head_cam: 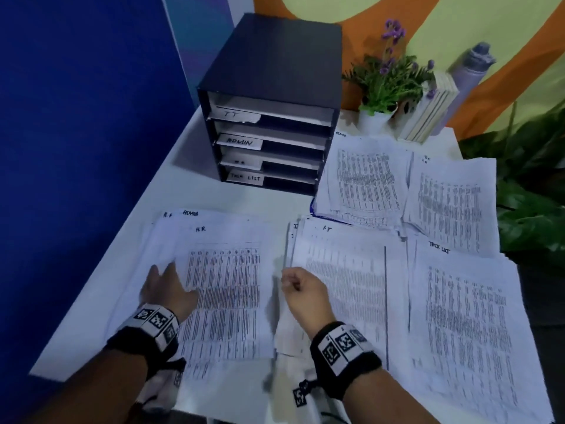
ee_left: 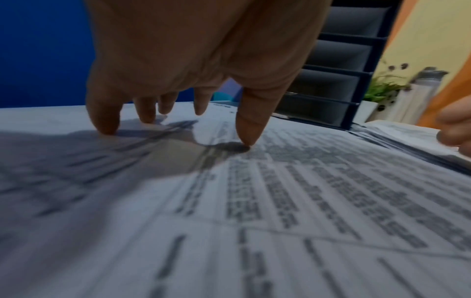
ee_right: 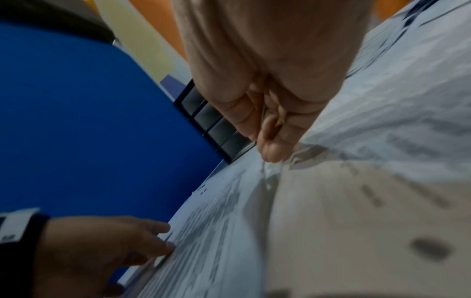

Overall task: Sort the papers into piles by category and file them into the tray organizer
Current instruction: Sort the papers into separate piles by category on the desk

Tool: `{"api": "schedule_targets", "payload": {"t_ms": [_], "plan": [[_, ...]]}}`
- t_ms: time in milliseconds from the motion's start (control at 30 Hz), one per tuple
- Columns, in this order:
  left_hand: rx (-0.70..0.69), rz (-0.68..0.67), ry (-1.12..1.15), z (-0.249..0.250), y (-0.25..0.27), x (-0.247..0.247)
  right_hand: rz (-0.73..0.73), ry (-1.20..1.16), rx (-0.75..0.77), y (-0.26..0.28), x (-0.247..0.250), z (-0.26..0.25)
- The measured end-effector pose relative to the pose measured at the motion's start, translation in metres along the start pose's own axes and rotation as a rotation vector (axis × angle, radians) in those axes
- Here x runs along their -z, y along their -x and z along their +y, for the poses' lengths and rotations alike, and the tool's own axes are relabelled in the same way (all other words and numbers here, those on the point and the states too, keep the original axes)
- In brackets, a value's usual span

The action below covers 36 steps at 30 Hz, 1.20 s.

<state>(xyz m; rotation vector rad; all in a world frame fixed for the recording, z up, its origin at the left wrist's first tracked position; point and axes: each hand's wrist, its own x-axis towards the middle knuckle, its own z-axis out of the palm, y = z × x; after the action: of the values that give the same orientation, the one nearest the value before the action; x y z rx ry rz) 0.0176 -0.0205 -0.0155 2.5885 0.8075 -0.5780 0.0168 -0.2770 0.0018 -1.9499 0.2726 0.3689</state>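
A loose stack of printed sheets [head_cam: 226, 286] headed "HR" lies at the near left. My left hand [head_cam: 165, 283] rests on it, its spread fingertips [ee_left: 246, 139] pressing the top sheet [ee_left: 280, 201]. My right hand [head_cam: 295, 283] pinches the edge of one sheet [head_cam: 284, 328] that stands curled up between that stack and the "IT" pile [head_cam: 345, 286]; the pinch [ee_right: 271, 150] shows in the right wrist view. The black tray organizer [head_cam: 275, 71] stands at the back with slots labelled IT, ADMIN, HR and TASK LIST.
Piles marked "ADMIN" [head_cam: 363, 179], "HR" [head_cam: 449, 203] and "TASK LIST" [head_cam: 464, 316] cover the right side of the white table [head_cam: 183, 166]. A potted plant [head_cam: 385, 84], books [head_cam: 428, 111] and a bottle [head_cam: 470, 68] stand at the back right. A blue wall [head_cam: 76, 133] borders the left.
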Motion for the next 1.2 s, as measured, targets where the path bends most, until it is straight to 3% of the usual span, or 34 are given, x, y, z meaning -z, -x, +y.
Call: {"api": "schedule_targets", "payload": {"t_ms": [167, 333, 667, 833, 967, 1067, 1200], "plan": [[-0.049, -0.015, -0.021, -0.027, -0.002, 0.01, -0.054, 0.325, 0.023, 0.005, -0.046, -0.016], [-0.047, -0.052, 0.308, -0.034, -0.005, 0.014, -0.058, 0.402, 0.018, 0.017, -0.074, -0.023], [-0.236, -0.116, 0.504, -0.036, -0.002, 0.028, 0.072, 0.329, -0.092, 0.011, -0.077, -0.027], [-0.206, -0.112, 0.632, -0.046, -0.008, 0.038, 0.146, -0.004, -0.195, 0.004, -0.061, -0.037], [-0.197, -0.014, 0.482, -0.048, -0.017, 0.035, 0.166, -0.001, -0.301, 0.006, -0.051, -0.036], [-0.213, 0.102, 0.315, -0.052, -0.023, 0.032, 0.205, 0.133, -0.258, 0.009, -0.055, -0.031], [-0.097, 0.028, 0.158, -0.054, -0.022, 0.032, 0.191, 0.246, -0.208, 0.008, -0.069, -0.015]]}}
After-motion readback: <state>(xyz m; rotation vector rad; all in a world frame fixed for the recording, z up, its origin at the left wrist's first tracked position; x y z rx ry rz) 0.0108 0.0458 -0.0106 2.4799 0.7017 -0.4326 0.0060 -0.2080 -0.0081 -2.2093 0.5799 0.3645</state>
